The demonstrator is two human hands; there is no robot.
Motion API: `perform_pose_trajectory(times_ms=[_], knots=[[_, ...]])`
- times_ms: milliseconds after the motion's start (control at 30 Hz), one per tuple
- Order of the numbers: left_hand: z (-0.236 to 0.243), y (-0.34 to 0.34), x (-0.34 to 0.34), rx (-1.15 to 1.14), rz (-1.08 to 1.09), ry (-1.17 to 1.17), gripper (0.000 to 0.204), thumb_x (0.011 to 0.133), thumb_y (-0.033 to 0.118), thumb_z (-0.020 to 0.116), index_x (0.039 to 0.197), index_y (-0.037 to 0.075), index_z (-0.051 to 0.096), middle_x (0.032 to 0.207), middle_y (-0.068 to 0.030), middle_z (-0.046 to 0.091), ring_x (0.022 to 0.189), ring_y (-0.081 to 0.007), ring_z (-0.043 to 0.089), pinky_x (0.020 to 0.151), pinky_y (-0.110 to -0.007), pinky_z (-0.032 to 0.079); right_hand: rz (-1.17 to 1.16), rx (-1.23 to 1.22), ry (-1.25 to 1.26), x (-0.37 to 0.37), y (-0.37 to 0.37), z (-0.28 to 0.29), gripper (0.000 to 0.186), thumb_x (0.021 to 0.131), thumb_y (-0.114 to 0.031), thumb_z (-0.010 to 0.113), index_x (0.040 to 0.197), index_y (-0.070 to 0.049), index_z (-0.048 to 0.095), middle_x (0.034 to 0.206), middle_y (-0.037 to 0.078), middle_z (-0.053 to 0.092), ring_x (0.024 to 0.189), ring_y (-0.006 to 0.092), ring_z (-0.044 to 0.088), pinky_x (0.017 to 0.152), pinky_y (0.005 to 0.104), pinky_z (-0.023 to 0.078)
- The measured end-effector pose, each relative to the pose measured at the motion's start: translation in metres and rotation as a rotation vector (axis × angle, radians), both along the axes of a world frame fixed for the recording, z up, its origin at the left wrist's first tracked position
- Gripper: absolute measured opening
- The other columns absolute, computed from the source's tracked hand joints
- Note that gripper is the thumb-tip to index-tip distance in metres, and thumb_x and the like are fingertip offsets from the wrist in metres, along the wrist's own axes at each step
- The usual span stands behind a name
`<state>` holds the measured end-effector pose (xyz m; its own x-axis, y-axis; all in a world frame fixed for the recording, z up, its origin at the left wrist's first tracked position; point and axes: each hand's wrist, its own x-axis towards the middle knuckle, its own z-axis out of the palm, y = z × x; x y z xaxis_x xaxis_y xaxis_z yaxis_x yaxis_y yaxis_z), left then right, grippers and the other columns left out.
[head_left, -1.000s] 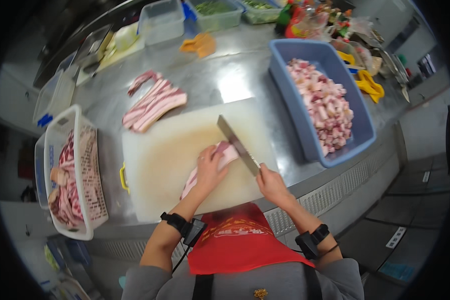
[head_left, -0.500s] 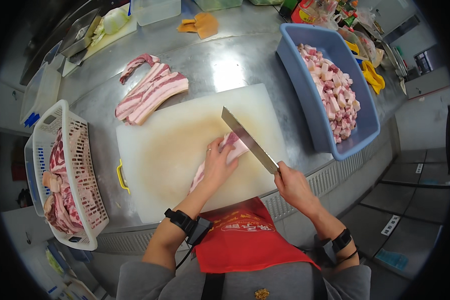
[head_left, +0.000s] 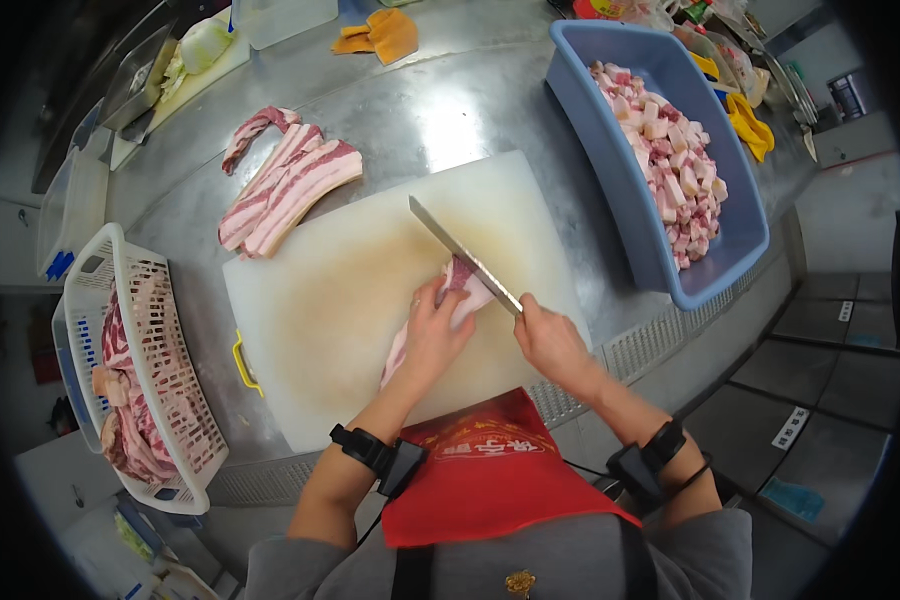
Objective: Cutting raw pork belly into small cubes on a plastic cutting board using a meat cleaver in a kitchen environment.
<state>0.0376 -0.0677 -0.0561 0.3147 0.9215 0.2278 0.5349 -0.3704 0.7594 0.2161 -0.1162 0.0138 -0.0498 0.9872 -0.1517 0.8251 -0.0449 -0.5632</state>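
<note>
To cut well here, we think we should tuck our left fingertips in, since they sit close to the blade. We should press the meat flat on the cutting board (head_left: 310, 310), so it can't slip. The knife (head_left: 455, 243) should stand straight up and go all the way down to the board. Small, even steps along the meat would make pieces that match.

Our left hand (head_left: 438, 325) holds the strip of meat (head_left: 477, 294) down, with fingers and thumb around it. Our right hand (head_left: 550, 345) is wrapped tight on the knife's handle, by the board's right side.

The strip lies a bit right of the board's middle, on a slant. It runs under our left hand. One end pokes out past those fingertips, next to the blade; the other points to the board's near edge, by our wrist. We can't tell if the blade touches the meat. Bigger slabs (head_left: 290, 195) lie past the board's far left corner.
</note>
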Motion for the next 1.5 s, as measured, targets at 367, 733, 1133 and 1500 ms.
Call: perform_pose_trajectory(times_ms=[367,733,1133,1500], knots=[[0.002,-0.015,-0.007,0.038,0.075,0.116,0.038,0.065,0.011,0.076,0.101,0.01,0.064,0.112,-0.0186,0.048,0.105,-0.0363,0.048,0.084,-0.043,0.047,0.07,-0.162,-0.033,0.014,-0.029,0.063,0.014,0.088,-0.011,0.048,0.09,-0.001,0.04,0.071,0.023,0.058,0.066,0.0445,0.057,0.06,0.0525,0.045],[0.003,-0.002,-0.007,0.116,0.049,0.079,0.037,0.064,0.007,0.074,0.1,0.005,0.063,0.11,-0.0188,0.051,0.099,-0.0354,0.052,0.081,-0.041,0.048,0.072,-0.149,-0.045,-0.011,0.011,0.011,0.013,0.087,-0.011,0.046,0.094,-0.001,0.041,0.075,0.024,0.06,0.067,0.0451,0.059,0.061,0.0535,0.047],[0.001,-0.029,-0.02,0.139,0.071,0.185,0.035,0.068,0.017,0.073,0.101,0.012,0.064,0.112,-0.0174,0.049,0.103,-0.0362,0.05,0.088,-0.043,0.044,0.098,-0.026,0.028,-0.002,-0.01,-0.004,0.019,0.087,-0.015,0.052,0.092,-0.001,0.04,0.071,0.026,0.06,0.065,0.0468,0.058,0.06,0.0543,0.046],[-0.007,-0.02,-0.015,0.184,0.07,0.124,0.038,0.067,0.016,0.073,0.103,0.011,0.063,0.112,-0.018,0.05,0.105,-0.0369,0.049,0.089,-0.045,0.042,0.156,0.059,0.12,0.01,0.01,-0.01,0.017,0.087,-0.012,0.051,0.089,0.0,0.039,0.066,0.027,0.058,0.063,0.0475,0.056,0.058,0.0547,0.045]])
